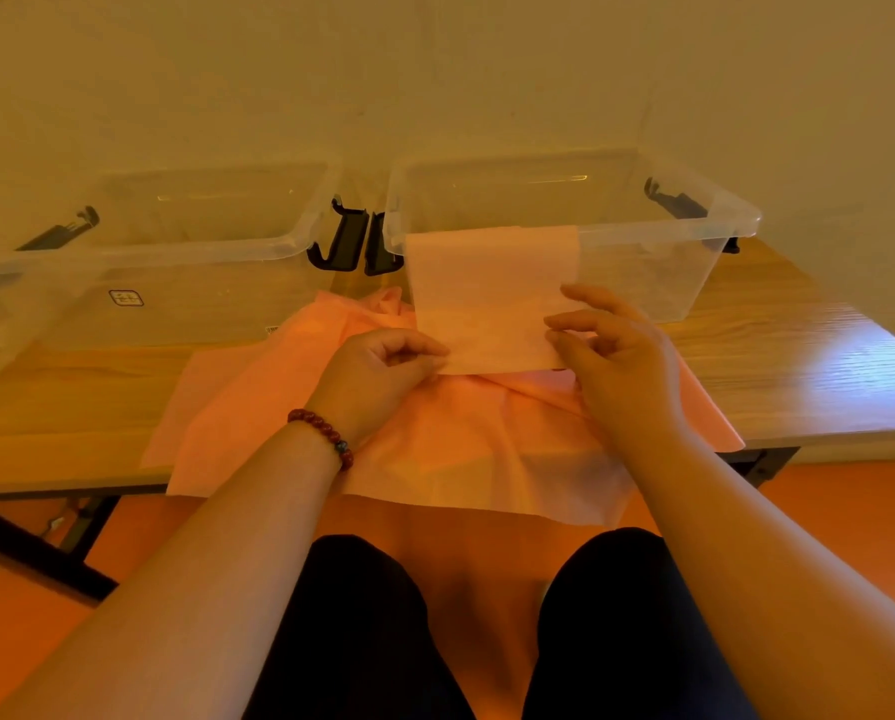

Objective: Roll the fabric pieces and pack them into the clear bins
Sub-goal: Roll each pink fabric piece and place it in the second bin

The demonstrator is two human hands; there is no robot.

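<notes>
Pink strip (489, 293) drapes over near rim of right bin (668, 228); left hand (377, 376) and right hand (616, 366) pinch its near corners.

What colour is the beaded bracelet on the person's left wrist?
Dark red: the beaded bracelet shows plainly in the head view.

Single view, head-worn, wide-angle. The camera sat above a seated person and faced forward and down. Lower frame: the person's knees (362, 615) and both forearms, nearest the lens. Mid frame: left hand (383, 366) and right hand (616, 356) on the fabric piece (487, 304), at arm's reach over the bench (798, 345). Upper frame: left clear bin (175, 304), right clear bin (642, 283), then the wall (435, 70) behind, farthest off.
</notes>
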